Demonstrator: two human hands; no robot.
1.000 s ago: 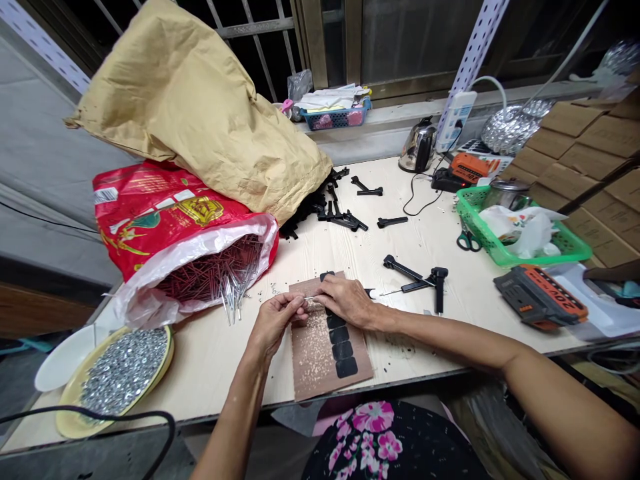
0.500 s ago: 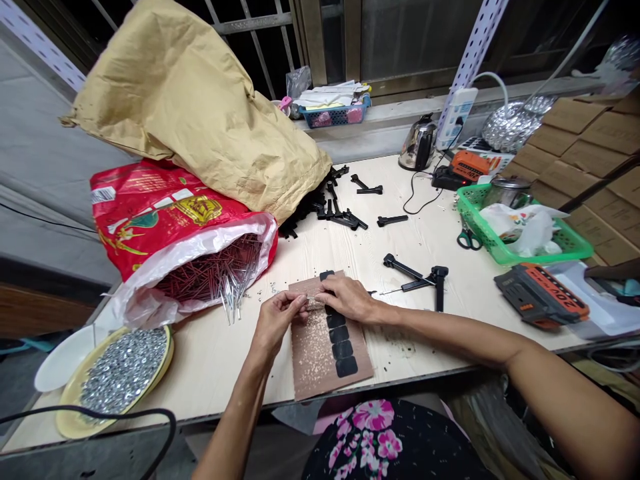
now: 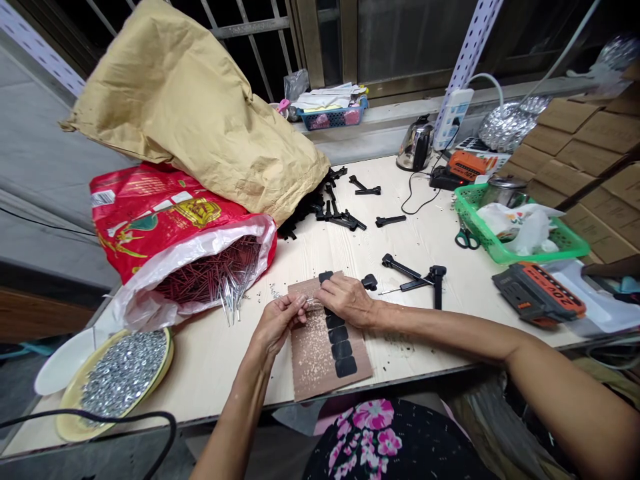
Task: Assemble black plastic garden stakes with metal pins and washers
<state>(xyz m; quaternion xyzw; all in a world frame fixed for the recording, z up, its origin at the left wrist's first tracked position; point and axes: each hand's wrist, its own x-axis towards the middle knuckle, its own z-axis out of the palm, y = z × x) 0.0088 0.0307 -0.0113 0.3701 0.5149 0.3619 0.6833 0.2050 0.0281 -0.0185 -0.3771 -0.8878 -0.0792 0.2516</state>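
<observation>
Between finger and thumb, my left hand (image 3: 281,321) pinches a small, thin metal piece (image 3: 311,301); its exact kind is hard to make out. My right hand (image 3: 347,301) is closed just beside it, fingertips almost meeting the left ones. From behind the right hand sticks the end of a black plastic part (image 3: 370,282), the remainder hidden by the palm. Both hands are over a brown board (image 3: 313,373) with a peeling, speckled surface and a column of black square pads (image 3: 343,350). To the right lie black hinged plastic parts (image 3: 420,277), with a thin metal rod among them.
A red bag (image 3: 165,220) of metal rods and a large tan sack (image 3: 195,113) spilling black parts stand left. A yellow bowl (image 3: 167,373) of small metal pieces is front left. A green basket (image 3: 560,250), scissors (image 3: 467,239) and an orange-black battery (image 3: 543,293) are right.
The black part's end now shows more beyond my right hand, where only a small tip showed before. My hands stay close together over the board.
</observation>
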